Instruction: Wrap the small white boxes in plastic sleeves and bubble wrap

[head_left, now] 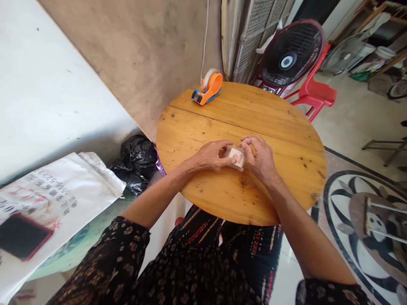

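A small, clear-looking plastic box point(237, 155) with a pale face and a reddish mark is held just over the round wooden table point(197, 135). My left hand point(210, 156) is closed around its left side, thumb lying across the top face. At the right edge of the box, the bent fingers and thumb of my right hand point(260, 157) are closed on its upper corner. The fingertips under and behind the box are hidden, and its exact contents are too small to read.
An orange tape dispenser point(210, 87) with a roll of tape stands at the table's far left edge. Beyond the table are a fan point(288, 55) and a red plastic chair point(318, 90). To the left lie a black plastic bag point(138, 159), a white sack point(73, 186) and a phone point(23, 235).
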`<state>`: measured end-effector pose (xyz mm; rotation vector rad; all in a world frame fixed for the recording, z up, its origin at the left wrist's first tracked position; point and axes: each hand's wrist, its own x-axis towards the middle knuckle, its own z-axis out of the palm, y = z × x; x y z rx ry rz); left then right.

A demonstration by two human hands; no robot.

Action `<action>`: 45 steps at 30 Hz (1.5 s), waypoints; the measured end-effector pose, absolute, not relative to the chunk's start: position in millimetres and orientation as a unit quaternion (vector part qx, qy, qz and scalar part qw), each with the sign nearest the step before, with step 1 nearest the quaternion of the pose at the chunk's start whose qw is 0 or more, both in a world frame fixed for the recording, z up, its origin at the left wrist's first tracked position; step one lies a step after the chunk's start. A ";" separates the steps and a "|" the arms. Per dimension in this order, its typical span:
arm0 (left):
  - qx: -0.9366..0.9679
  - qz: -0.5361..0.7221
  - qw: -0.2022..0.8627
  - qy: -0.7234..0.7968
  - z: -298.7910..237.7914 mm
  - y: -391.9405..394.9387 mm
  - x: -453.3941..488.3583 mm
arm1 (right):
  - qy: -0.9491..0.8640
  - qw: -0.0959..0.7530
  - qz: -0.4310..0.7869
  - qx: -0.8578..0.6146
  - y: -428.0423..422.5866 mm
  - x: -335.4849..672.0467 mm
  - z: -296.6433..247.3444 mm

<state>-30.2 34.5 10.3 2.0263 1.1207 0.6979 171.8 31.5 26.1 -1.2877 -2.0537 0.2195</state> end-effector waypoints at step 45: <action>0.828 0.335 0.306 0.331 -5.2 39.2 -29.5 | -0.707 0.369 0.176 -0.576 174.7 200.3 48.3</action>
